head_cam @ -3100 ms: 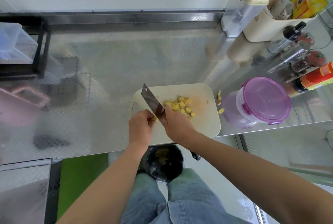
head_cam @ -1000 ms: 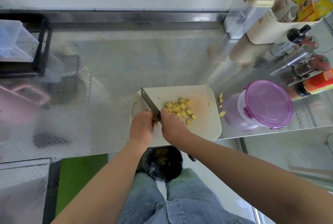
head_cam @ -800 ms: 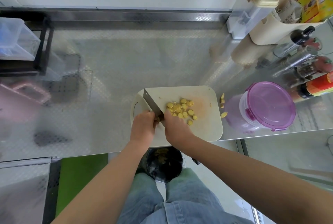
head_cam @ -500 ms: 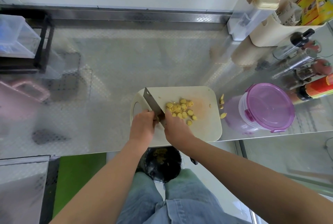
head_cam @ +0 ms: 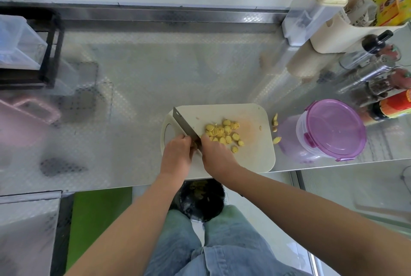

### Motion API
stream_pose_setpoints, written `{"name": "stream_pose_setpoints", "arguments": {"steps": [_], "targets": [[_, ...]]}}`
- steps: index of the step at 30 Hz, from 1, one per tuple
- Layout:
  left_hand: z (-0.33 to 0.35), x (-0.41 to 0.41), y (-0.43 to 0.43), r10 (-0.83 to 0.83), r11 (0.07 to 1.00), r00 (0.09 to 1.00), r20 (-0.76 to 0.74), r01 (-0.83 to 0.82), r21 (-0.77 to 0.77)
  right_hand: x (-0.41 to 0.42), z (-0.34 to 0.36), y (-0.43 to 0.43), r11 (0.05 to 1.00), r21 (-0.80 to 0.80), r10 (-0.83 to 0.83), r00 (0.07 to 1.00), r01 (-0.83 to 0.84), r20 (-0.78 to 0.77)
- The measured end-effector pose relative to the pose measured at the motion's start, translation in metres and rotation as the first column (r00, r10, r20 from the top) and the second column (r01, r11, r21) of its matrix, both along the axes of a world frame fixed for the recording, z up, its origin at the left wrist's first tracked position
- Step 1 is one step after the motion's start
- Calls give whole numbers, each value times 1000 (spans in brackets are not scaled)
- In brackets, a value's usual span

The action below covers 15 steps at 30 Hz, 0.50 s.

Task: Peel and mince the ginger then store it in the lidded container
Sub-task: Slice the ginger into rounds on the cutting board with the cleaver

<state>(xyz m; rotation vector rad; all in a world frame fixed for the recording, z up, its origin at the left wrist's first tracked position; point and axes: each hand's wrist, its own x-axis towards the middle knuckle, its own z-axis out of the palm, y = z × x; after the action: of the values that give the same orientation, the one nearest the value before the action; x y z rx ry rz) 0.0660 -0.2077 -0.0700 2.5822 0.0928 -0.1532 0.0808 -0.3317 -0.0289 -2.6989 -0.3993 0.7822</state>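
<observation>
**Slicing stage under way; mincing and storage outstanding**

The right hand [head_cam: 214,155] is gripping the cleaver [head_cam: 184,125] at the heel, with the blade running far-left across the cutting board [head_cam: 255,155]. The left hand [head_cam: 176,153] is curling against the blade's left face. What it is pinning is hidden, probably the uncut ginger stub. Ginger slices [head_cam: 223,133] are lying in a loose heap just right of the blade, mid-board. A few trimmings [head_cam: 275,122] are sitting on the steel counter [head_cam: 133,75] between the board and the lidded container [head_cam: 329,129], which is standing to the right with its purple lid on.

Recommended practice, by judgement: fingertips should be tucking behind the knuckles, the blade riding against them and lifting only slightly. The coins then need stacking, cutting into strips and cross-chopping, as they are too coarse for mince. The board is overhanging the near counter edge and may be liable to tip under pressure.

Labelling: the yellow box [head_cam: 391,2] and red-labelled bottle [head_cam: 398,104], far right, are carrying print, but none is legible.
</observation>
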Motion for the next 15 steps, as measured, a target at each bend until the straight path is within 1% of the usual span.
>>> {"name": "stream_pose_setpoints", "arguments": {"steps": [5,9,15], "targets": [[2,-1,-2,11,1000,1000,6,-11,6,-2,-5,-4,1000,6,2,1000,-2,21],[1,-2,-1,44,999,999,-10,-45,-8,1,-4,-8,998,-28,49,999,-48,20],[0,-4,-1,25,1000,999,22,-25,-9,-3,-6,-3,998,-50,35,999,-34,31]]}}
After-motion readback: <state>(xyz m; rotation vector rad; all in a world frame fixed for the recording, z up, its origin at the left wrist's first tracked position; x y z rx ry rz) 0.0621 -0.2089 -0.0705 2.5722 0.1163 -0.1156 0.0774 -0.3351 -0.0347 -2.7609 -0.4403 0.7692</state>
